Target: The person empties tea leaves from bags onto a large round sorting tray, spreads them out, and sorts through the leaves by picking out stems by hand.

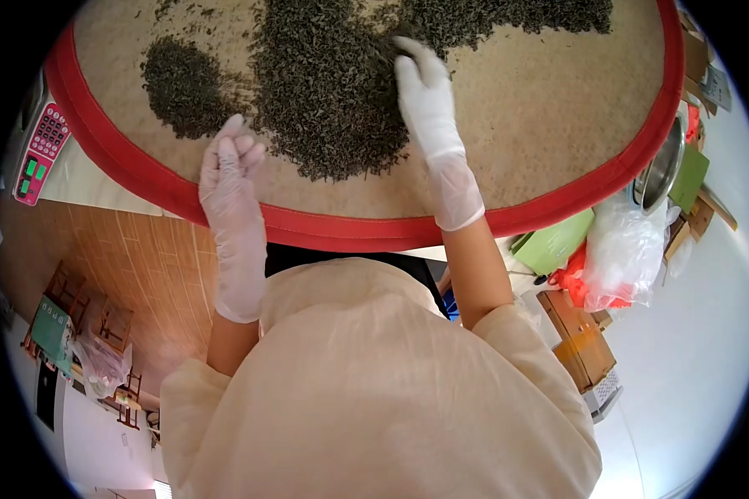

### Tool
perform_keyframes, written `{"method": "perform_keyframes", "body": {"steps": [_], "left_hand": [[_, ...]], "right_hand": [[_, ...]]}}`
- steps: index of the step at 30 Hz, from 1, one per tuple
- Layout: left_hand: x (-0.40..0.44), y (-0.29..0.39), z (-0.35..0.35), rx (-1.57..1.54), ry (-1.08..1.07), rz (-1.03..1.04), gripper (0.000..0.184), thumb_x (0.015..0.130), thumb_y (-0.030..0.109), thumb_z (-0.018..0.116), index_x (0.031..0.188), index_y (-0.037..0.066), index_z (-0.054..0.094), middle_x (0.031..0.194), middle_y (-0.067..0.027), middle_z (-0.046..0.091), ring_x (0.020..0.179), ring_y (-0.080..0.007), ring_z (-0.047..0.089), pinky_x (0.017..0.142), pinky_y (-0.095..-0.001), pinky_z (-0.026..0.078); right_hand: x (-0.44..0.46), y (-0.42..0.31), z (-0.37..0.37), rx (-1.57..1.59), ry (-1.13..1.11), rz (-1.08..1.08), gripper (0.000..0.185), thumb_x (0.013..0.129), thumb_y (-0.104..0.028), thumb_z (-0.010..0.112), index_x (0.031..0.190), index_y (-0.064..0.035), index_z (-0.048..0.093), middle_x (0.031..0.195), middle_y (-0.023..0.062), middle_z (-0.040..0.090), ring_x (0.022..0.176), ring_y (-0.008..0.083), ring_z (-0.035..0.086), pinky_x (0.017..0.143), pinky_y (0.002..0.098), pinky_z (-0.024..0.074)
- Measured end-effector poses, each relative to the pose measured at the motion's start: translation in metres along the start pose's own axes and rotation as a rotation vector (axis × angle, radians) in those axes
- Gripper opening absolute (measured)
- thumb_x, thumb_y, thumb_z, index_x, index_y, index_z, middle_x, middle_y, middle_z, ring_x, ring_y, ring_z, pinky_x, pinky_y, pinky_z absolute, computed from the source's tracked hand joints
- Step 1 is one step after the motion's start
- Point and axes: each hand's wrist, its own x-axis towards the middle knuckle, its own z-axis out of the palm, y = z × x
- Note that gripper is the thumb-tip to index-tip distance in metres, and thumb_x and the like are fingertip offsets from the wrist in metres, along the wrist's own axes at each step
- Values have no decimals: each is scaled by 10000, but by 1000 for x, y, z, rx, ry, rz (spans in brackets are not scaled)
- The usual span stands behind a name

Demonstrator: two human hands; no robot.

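Note:
Dark dried leaves, looking like tea (324, 100), lie in a large heap on a round woven tray (549, 108) with a red cloth rim. A smaller pile of the same leaves (177, 87) sits to the left. My left hand (231, 162), in a thin whitish glove, is at the near edge of that smaller pile with its fingers curled together in a pinch; anything between the fingertips is too small to make out. My right hand (427, 96), gloved too, reaches to the right edge of the large heap, fingers stretched and apart, their tips touching the leaves.
A pink scale (40, 154) with green displays stands left of the tray. On the right are a metal bowl (664, 170), a clear plastic bag (628, 249), a green packet (553, 241) and a cardboard box (578, 337). Wooden chairs (112, 323) stand at lower left.

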Motion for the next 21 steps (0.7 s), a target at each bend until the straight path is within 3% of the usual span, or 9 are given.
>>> {"method": "perform_keyframes", "body": {"steps": [2,3,4,6,9,10,14,18,21], "left_hand": [[0,11,-7,-105,-58,83,327,951,206,540,1248,71,560,982,35,620,823,-45,568,830,-202,461],[2,15,-9,-87,-46,107,313,972,208,502,1247,69,558,947,20,609,823,-55,560,813,-217,471],[2,20,-9,-85,-42,113,313,972,208,502,1247,69,558,947,20,609,823,-55,560,813,-217,471],[-1,29,-8,-68,5,127,312,973,186,497,1256,66,549,997,3,615,837,-53,565,832,-211,466],[0,35,-12,-76,38,130,319,973,163,490,1267,48,530,1120,-49,599,957,-93,585,915,-237,464],[1,35,-13,-80,42,132,319,973,163,490,1267,48,530,1120,-49,599,957,-93,585,915,-237,464],[6,31,-21,-143,17,138,320,973,134,471,1264,7,509,1255,-116,536,1167,-205,526,1030,-306,418],[8,30,-22,-249,9,107,367,957,37,447,1309,-67,426,1348,-185,441,1288,-292,409,1118,-367,321],[8,32,-15,-218,88,74,372,958,32,433,1315,-73,416,1354,-184,436,1291,-290,404,1116,-366,320]], "right_hand": [[-3,-23,15,225,-235,108,281,898,-138,492,1127,-27,612,1091,200,613,1071,327,554,955,377,414],[-9,-33,19,200,-291,-32,266,899,-138,495,1113,-47,623,1076,203,610,1032,344,570,940,384,427],[-17,-43,14,99,-397,-88,272,929,-133,492,1165,-78,617,1072,142,629,1057,263,563,942,311,414],[-29,-61,1,47,-396,-85,271,919,-112,492,1151,-69,625,1058,143,633,1047,253,573,926,317,426],[-34,-41,-25,-86,-120,-81,266,902,-75,487,1123,-39,630,1092,137,635,1022,238,595,914,319,444],[-33,-24,-31,-117,-20,-97,234,891,-76,490,1069,-39,636,1004,188,638,948,315,610,853,373,479],[-44,23,-53,-340,-11,185,219,903,-110,505,1062,-31,633,1025,182,641,955,320,615,849,376,478],[-65,22,-28,46,-110,442,245,912,-135,517,1110,-27,613,1086,184,634,1011,318,606,887,364,464],[-73,1,1,43,-102,180,252,907,-122,527,1125,-29,614,1105,186,627,1050,300,594,927,344,445]]}}
